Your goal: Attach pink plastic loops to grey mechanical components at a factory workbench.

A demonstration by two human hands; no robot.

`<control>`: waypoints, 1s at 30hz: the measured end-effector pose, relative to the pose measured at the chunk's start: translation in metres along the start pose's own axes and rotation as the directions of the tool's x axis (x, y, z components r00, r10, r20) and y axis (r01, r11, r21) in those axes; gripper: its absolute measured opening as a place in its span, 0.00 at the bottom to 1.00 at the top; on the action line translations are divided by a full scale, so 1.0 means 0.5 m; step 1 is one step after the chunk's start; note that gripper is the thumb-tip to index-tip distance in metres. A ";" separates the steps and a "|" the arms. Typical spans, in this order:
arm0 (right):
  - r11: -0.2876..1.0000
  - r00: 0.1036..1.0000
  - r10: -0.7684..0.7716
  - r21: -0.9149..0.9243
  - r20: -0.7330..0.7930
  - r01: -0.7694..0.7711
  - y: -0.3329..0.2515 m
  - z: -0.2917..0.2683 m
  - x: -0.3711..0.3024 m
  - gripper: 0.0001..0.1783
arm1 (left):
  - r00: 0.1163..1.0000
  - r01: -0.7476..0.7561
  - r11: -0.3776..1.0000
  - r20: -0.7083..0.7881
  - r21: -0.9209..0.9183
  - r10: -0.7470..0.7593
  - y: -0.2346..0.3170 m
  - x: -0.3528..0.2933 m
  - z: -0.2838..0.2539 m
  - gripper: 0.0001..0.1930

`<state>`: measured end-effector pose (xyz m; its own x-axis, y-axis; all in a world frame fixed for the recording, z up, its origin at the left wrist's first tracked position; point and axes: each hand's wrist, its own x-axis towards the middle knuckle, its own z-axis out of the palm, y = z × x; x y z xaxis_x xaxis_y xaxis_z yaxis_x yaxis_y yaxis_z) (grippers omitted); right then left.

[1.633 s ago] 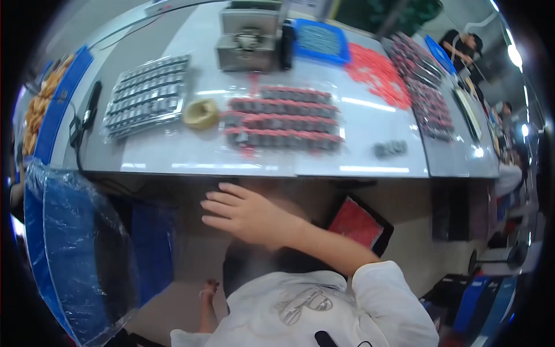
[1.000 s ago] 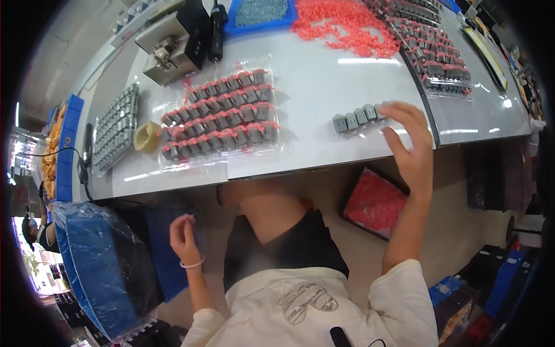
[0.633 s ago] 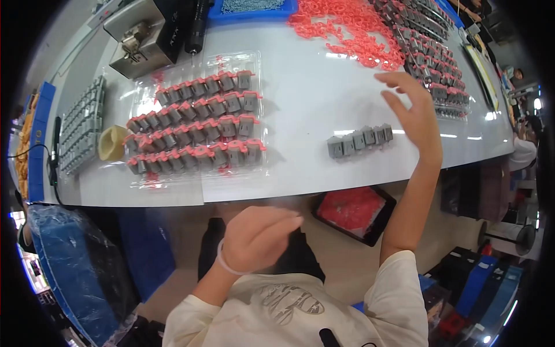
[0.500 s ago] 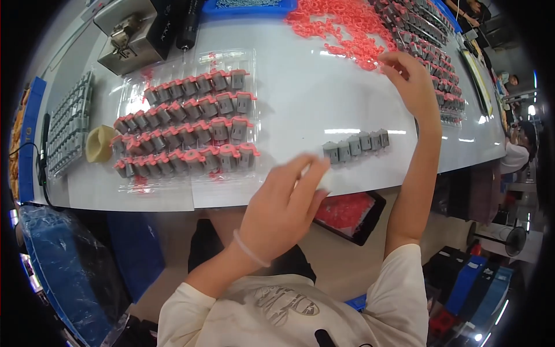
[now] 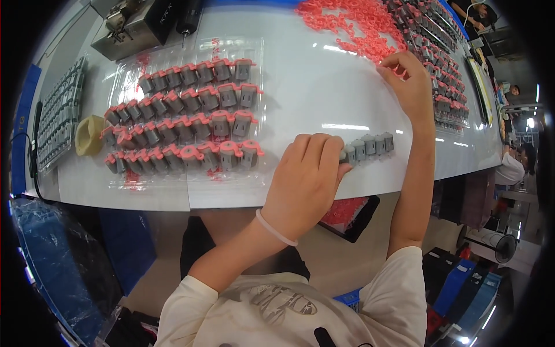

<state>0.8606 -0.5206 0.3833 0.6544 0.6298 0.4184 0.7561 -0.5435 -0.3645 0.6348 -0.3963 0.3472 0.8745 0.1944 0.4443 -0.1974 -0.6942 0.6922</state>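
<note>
My left hand (image 5: 309, 176) is closed at the left end of a short row of small grey motors (image 5: 371, 146). Its fingers wrap over the end motor and hide most of it. At the near edge of a heap of pink plastic clips (image 5: 352, 26), my right hand (image 5: 407, 81) has thumb and forefinger pinched on a pink clip (image 5: 398, 72). To the left, a clear plastic tray (image 5: 191, 180) holds several rows of grey motors fitted with pink clips (image 5: 222, 124).
A metal fixture (image 5: 130, 29) and a dark power screwdriver (image 5: 188, 22) are at the back left. A tape roll (image 5: 89, 136) lies beside a tray of grey parts (image 5: 60, 115). More filled trays (image 5: 442, 75) stand at the right. A dark bin (image 5: 352, 220) sits below the table edge.
My left hand has moved right and forward onto the left end of the motor row. My right hand stays by the pink heap, its fingers drawn closer together. The view has shifted slightly.
</note>
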 end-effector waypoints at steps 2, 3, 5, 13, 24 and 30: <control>0.999 0.998 0.019 0.027 -0.052 -0.018 -0.019 -0.011 -0.010 0.07 | 1.000 0.012 0.999 -0.015 -0.036 -0.013 -0.002 0.002 -0.003 0.15; 0.998 0.994 0.036 0.056 -0.104 -0.030 -0.032 -0.018 -0.015 0.06 | 0.999 0.023 0.997 -0.035 -0.069 -0.025 -0.001 0.001 -0.006 0.16; 0.951 0.986 0.139 0.290 -0.088 -0.108 -0.086 -0.035 -0.060 0.06 | 0.997 0.040 0.996 -0.057 -0.080 -0.044 -0.001 -0.006 -0.009 0.15; 0.308 0.913 0.331 0.887 0.238 -0.343 -0.223 0.020 -0.183 0.06 | 0.988 0.038 0.990 -0.144 -0.138 -0.058 -0.002 -0.014 -0.014 0.14; 0.796 0.993 0.116 0.596 0.013 -0.101 -0.209 0.017 -0.135 0.05 | 0.898 0.367 0.364 0.224 -0.856 -0.378 0.020 -0.212 -0.137 0.14; 0.975 0.976 0.218 0.052 -0.026 -0.217 -0.136 0.016 -0.029 0.11 | 0.823 0.431 0.309 0.230 -0.848 -0.519 0.014 -0.308 -0.189 0.15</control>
<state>0.7996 -0.4883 0.3956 0.8034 0.4813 0.3507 0.5954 -0.6375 -0.4890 0.4569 -0.3655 0.3377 0.9244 0.3607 -0.1239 -0.0594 0.4571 0.8874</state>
